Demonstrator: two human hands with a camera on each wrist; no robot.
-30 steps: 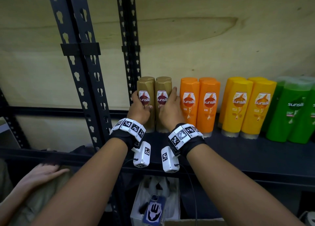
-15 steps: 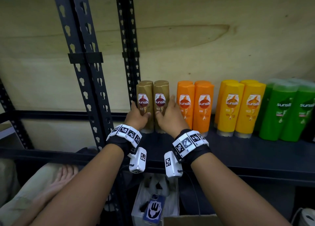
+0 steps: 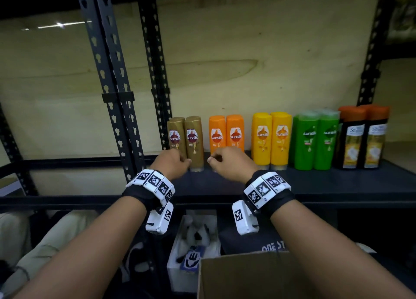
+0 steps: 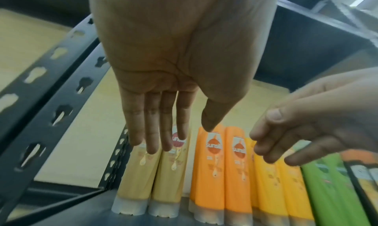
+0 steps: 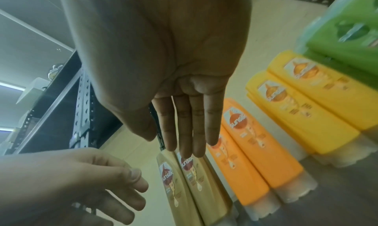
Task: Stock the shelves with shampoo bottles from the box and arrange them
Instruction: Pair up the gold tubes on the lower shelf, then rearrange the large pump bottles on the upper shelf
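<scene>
Shelf [image 3: 337, 183]: gold bottles [image 3: 185, 141] far left, then orange, yellow, green, dark pairs rightward. Box [image 3: 258, 276] near, contents hidden. Left hand [image 3: 172, 163], right hand [image 3: 229, 161] relaxed, holding nothing.

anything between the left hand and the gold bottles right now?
Nothing visible. The left hand hangs just in front of the two gold bottles at the left end of the shelf, fingers relaxed and holding nothing. The right hand is beside it, in front of the orange bottles, not in the path.
</scene>
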